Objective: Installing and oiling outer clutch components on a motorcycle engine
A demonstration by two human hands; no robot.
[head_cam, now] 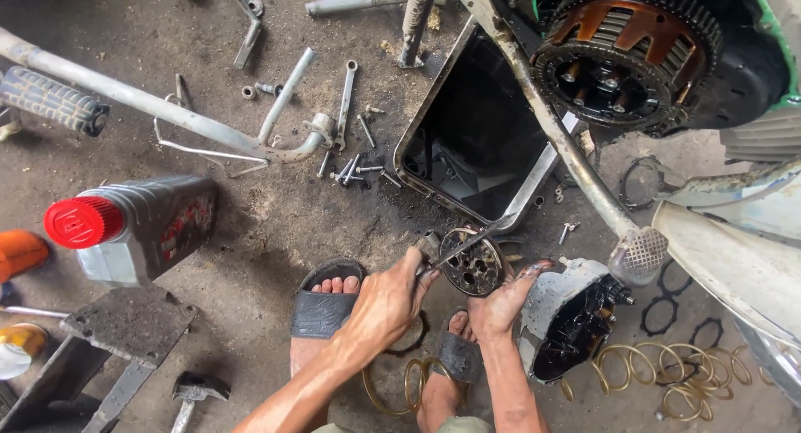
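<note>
My left hand is shut on the handle of a slim metal tool, whose tip lies across a round, greasy clutch plate with several holes. My right hand holds that plate from below and the right, fingers spread along its rim. Both hands are oily. The plate hangs above my sandalled feet. Just right of my right hand a black engine cover lies on the ground.
A black oil drain pan sits ahead, with the motorcycle's exposed clutch basket above it. A grey oil bottle with red cap lies at left. Wrenches and bolts, a footrest bar, gaskets and coiled tubing litter the ground.
</note>
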